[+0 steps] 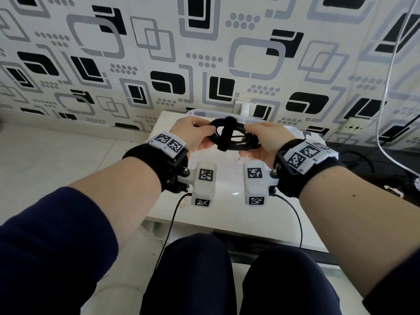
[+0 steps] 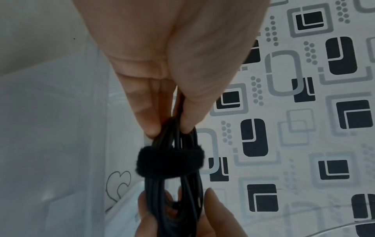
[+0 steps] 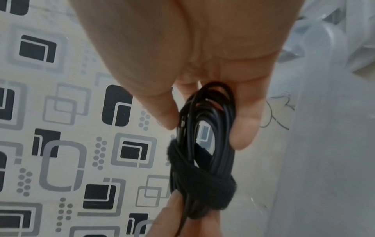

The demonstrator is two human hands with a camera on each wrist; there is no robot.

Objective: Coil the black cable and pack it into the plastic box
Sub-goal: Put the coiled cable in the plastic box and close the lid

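1. A person is sitting at a low white counter [image 1: 200, 214] and holding a black cable [image 1: 236, 142] in the air with both hands, just in front of a clear plastic box [image 1: 204, 112] that is standing at the far edge of the counter against a patterned wall.
2. Judging progress: the coiling is looking finished. The cable is lying in several neat loops, and a fuzzy black strap [image 1: 226, 133] is wrapping around the middle of the bundle, holding the loops together.
3. What seems left is the packing. The bundle is hanging above the counter near the box, not inside it.
4. The left hand [image 1: 195, 135] is gripping the left end of the coil. In the left wrist view its fingers [image 2: 150, 112] are pinching the loops against the thumb, closed firmly on the cable just beside the strap.
5. The strap is sitting between the two hands, snug across the cable, with no loose tail showing.
6. The right hand [image 1: 261, 139] is gripping the right end of the coil. In the right wrist view its fingers [image 3: 245, 128] are curling under the loops while the thumb is pressing from the other side, so the hand is clamping the cable and not resting loose.
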